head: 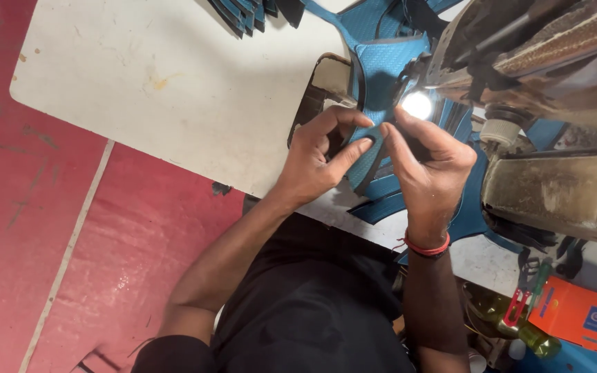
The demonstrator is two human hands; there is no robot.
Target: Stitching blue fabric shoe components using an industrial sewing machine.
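Note:
A blue perforated fabric piece (380, 65) lies on the bed of a worn sewing machine (561, 186), under its small bright lamp (417, 105). My left hand (319, 155) pinches the near edge of this piece with thumb and fingers. Close beside it, my right hand (428, 166), with a red band at the wrist, grips the same edge. The fingertips of both hands almost meet over the fabric. More blue pieces (381, 197) lie below my hands, partly hidden by them.
The white, stained table top (167, 83) spreads to the left, with a stack of dark blue cut pieces (247, 14) at its far edge. An orange box (582, 316), a green bottle (513, 319) and red-handled scissors (519, 300) sit at the lower right. The floor (43, 228) is red.

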